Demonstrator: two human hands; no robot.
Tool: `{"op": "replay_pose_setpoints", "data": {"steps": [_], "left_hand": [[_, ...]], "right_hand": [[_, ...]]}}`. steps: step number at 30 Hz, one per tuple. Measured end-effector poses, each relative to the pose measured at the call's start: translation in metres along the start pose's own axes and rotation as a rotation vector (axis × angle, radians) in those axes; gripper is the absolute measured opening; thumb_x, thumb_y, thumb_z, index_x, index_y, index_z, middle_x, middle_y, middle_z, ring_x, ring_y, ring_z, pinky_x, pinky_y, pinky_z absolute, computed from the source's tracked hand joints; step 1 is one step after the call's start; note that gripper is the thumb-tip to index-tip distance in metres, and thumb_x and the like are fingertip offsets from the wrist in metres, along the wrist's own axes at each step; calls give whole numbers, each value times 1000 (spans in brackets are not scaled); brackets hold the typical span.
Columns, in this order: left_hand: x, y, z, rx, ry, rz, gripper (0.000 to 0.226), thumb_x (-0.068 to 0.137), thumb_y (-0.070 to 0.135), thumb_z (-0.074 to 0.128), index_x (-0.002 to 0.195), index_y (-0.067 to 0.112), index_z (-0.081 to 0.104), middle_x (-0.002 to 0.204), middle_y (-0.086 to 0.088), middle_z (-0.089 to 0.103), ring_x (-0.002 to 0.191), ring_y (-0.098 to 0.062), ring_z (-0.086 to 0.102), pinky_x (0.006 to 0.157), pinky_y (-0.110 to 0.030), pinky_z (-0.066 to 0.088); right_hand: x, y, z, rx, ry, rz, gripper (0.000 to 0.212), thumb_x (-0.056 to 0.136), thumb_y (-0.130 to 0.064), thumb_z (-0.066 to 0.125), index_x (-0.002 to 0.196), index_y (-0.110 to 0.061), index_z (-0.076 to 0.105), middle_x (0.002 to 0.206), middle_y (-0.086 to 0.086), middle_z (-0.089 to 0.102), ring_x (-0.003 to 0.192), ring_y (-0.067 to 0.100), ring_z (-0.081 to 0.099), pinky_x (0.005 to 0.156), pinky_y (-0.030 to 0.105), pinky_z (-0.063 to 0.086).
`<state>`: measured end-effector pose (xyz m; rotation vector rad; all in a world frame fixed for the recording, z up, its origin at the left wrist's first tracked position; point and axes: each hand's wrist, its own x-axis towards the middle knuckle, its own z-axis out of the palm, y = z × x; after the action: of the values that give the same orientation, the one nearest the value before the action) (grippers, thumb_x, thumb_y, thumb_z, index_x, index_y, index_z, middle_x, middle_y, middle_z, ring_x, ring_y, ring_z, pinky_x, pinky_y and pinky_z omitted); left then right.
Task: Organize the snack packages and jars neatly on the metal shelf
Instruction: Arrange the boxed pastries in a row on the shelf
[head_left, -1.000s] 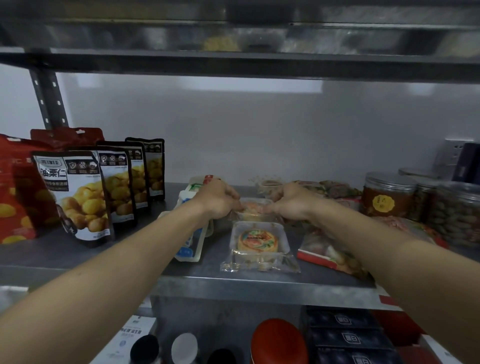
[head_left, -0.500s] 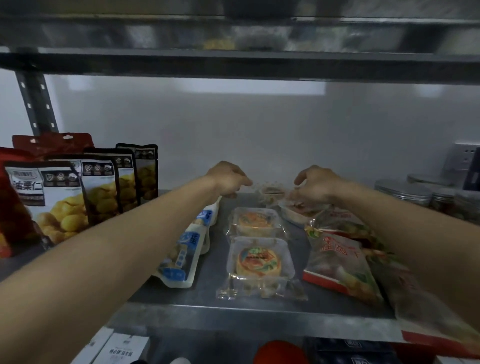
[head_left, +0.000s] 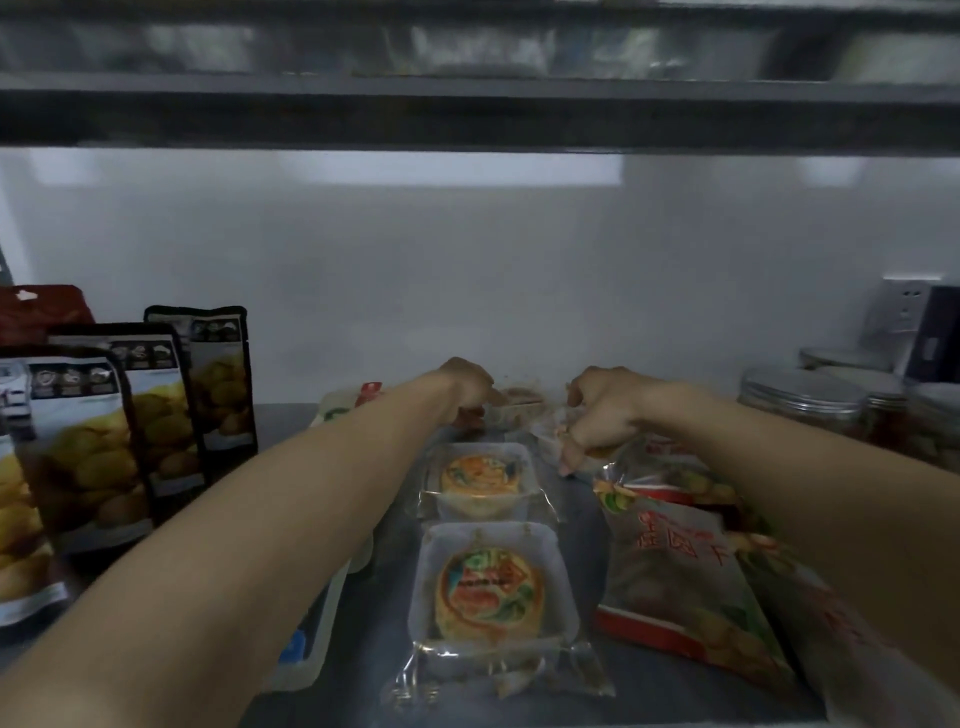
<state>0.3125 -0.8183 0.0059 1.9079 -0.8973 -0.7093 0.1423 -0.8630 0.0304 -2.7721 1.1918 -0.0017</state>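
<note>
Both arms reach deep onto the metal shelf (head_left: 582, 525). My left hand (head_left: 465, 387) and my right hand (head_left: 597, 410) each pinch a side of a small clear-wrapped pastry pack (head_left: 519, 410) near the back wall. Two more clear pastry trays lie in a row toward me: the middle tray (head_left: 480, 480) and the front tray (head_left: 491, 587), each with an orange-green printed cake. Flat red-and-clear dried fruit bags (head_left: 685, 577) lie to the right under my right forearm. A white-blue flat pack (head_left: 306, 644) lies under my left forearm.
Black chestnut pouches (head_left: 156, 405) stand upright in a staggered row at the left, a red pouch (head_left: 47, 309) behind them. Clear jars with metal lids (head_left: 802, 402) stand at the right rear. A wall socket (head_left: 901, 312) is behind them. The upper shelf (head_left: 467, 114) hangs close overhead.
The camera has moved closer and lower into the shelf. Both hands have reached farther back, from the second pastry tray to the small pack at the rear.
</note>
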Motion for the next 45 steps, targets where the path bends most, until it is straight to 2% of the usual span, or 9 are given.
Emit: {"op": "replay_pose_setpoints", "data": {"steps": [3,6,17,25,32,35,40,43,45], "left_hand": [[7,-5,-1,-39,-20,29,21,86,-5,65,103,6,61,81,-10,54,61,-17,49,47,-27,43],[13,-8,-6,-14,23,33,28,83,-11,63,105,5,61,70,-10,54,59,-19,46,56,-29,38],[27,-20,-33,193,161,63,28,89,1,56,116,-1,64,108,-17,67,84,-24,62,67,-29,52],[20,-20,-41,194,284,171,29,86,10,70,113,2,68,126,-16,61,110,-31,61,97,-39,50],[-17,-3,-56,-14,187,249,36,92,36,61,109,5,67,102,-11,70,77,-21,65,60,-21,51],[-32,-2,-60,-38,38,159,44,89,46,60,111,8,64,101,-12,69,84,-27,69,65,-25,53],[-44,-9,-58,-58,-37,133,22,83,12,72,102,6,62,97,-15,68,74,-25,66,64,-29,54],[-43,-16,-57,-108,53,109,44,75,-7,73,115,1,58,91,-20,69,60,-23,65,54,-26,55],[-44,-17,-55,-144,84,116,43,72,-12,73,112,-3,59,98,-27,68,64,-30,65,70,-36,57]], "right_hand": [[2,0,0,6,2,-4,84,59,-45,86,129,-11,57,127,5,58,112,25,57,94,31,51],[4,0,0,8,1,-19,83,56,-44,87,127,-12,58,124,5,60,108,25,59,93,33,52],[10,1,3,7,-11,-50,89,60,-42,85,137,-17,47,129,3,52,110,24,53,88,31,50],[10,-1,-7,57,160,-71,81,62,-32,83,135,-19,51,130,3,54,109,21,54,76,22,42],[14,-22,-25,95,202,-231,58,67,-29,83,120,-25,60,126,-1,50,109,18,50,77,26,41],[20,-35,-22,125,178,-280,47,66,-26,83,109,-27,63,121,-2,51,110,19,52,79,29,45],[27,-47,-12,150,143,-335,41,68,-22,81,106,-27,66,120,-2,50,111,19,52,80,28,45],[26,-49,-9,153,141,-340,43,71,-21,80,111,-25,65,123,-1,50,112,19,51,82,28,46],[25,-50,-8,159,135,-337,49,70,-24,81,116,-26,63,128,-1,48,116,19,49,84,28,44]]}}
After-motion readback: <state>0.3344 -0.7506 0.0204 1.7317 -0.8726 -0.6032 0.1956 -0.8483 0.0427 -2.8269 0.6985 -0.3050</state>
